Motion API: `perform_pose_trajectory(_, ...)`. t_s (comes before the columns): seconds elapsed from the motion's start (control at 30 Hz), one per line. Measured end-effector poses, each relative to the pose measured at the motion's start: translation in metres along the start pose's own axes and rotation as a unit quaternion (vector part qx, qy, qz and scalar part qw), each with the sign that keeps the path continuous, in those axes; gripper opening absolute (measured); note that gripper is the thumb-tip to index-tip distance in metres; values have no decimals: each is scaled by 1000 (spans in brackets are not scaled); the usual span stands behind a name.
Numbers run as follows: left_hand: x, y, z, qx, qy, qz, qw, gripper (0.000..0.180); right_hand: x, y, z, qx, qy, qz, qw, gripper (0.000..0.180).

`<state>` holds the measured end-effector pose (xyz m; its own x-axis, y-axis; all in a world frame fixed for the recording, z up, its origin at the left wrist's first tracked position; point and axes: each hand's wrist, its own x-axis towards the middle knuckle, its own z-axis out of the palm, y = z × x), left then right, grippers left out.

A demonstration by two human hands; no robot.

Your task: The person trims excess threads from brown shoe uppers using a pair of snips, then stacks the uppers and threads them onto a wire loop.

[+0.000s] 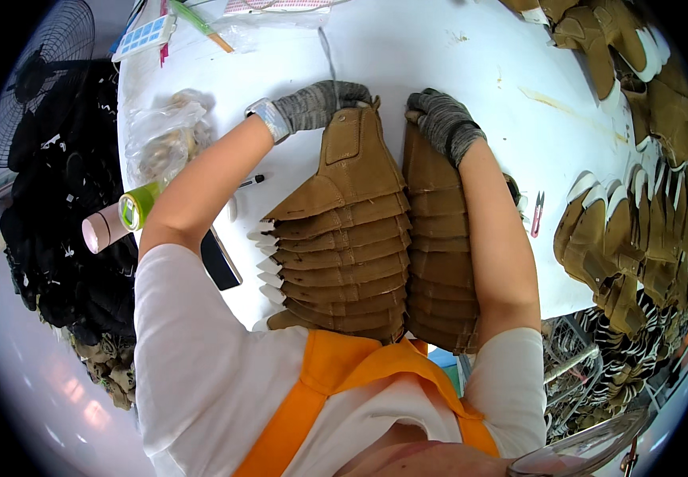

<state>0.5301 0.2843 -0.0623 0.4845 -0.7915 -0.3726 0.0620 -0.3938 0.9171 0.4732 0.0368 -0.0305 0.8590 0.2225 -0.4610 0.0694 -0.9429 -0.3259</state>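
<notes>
Two overlapping rows of brown suede shoe uppers lie on the white table in front of me. My left hand [330, 105], in a grey knit glove, is closed at the far edge of the top shoe upper [360, 151] in the left row. White tips stick out along that row's left side. My right hand [446, 121], gloved alike, grips the far end of the topmost upper [427, 163] in the right row. Its fingertips are partly hidden. The two rows lie side by side, nearly touching, and run back toward my apron [324, 358].
More brown uppers [598, 238] are heaped along the table's right edge. Red-handled thread snips [536, 215] lie near my right forearm. On the left are a plastic bag [171, 139], a green tape roll [136, 208], a phone [221, 262], a black pen [252, 181] and a fan [38, 75].
</notes>
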Motion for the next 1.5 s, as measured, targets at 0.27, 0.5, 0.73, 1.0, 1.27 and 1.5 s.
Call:
perform_pose_trajectory(0.27, 14, 42, 6, 17, -9, 9, 1000, 26, -1, -7, 3, 22, 22, -36, 999, 21)
perform_pose_trajectory(0.5, 32, 38, 4, 140, 3, -68, 988, 19, -3, -7, 3, -6, 55, -44, 997, 20)
perform_pose_trajectory(0.73, 52, 16, 20, 144, 25, -112, 983, 25, -7, -15, -1, -49, 122, -59, 990, 14)
perform_pose_trajectory(1.0, 69, -4, 23, 16, 7, -227, 974, 25, -7, -21, -10, -85, 50, -16, 995, 16)
perform_pose_trajectory(1.27, 77, -17, 39, -195, -1, -213, 957, 24, -4, -21, -8, -74, 68, -2, 995, 17)
perform_pose_trajectory(1.5, 52, 9, 43, -133, -4, -148, 980, 25, -6, -25, -5, -35, 93, 38, 994, 20)
